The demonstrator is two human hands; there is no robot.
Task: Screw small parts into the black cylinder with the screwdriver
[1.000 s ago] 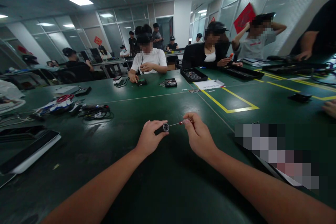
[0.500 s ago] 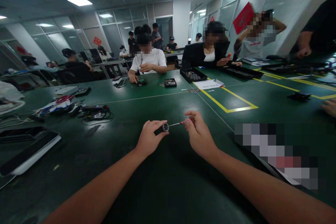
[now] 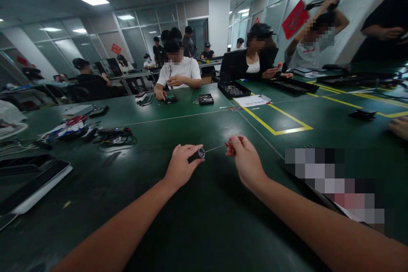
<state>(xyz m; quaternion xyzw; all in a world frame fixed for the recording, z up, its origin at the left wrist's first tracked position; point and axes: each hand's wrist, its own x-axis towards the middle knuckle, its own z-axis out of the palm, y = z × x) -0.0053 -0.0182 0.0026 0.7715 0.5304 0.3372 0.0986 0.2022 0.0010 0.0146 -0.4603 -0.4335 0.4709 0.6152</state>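
Observation:
My left hand [image 3: 181,163] is wrapped round a small black cylinder [image 3: 193,157] that looks like a flashlight, its silver-rimmed round end [image 3: 201,153] facing right. In my right hand [image 3: 247,157], pinched between thumb and fingers, is a screwdriver [image 3: 227,144] with a translucent red handle. Its thin metal shaft points left, and the tip is at the cylinder's round end; whether it touches the inside cannot be made out. Both hands are held above the green table [image 3: 191,221].
To the left lie tangled black cables [image 3: 116,137], gloves with red-handled tools [image 3: 75,121] and a black-and-white device [image 3: 41,187]. A blurred-out sheet [image 3: 331,182] is at right. Across the table, co-workers sit near a black parts tray [image 3: 234,89] and a white paper [image 3: 253,100].
My right hand has turned about the screwdriver handle, its fingers now closed further on it and the handle slightly higher. My left hand stays nearly still with the cylinder.

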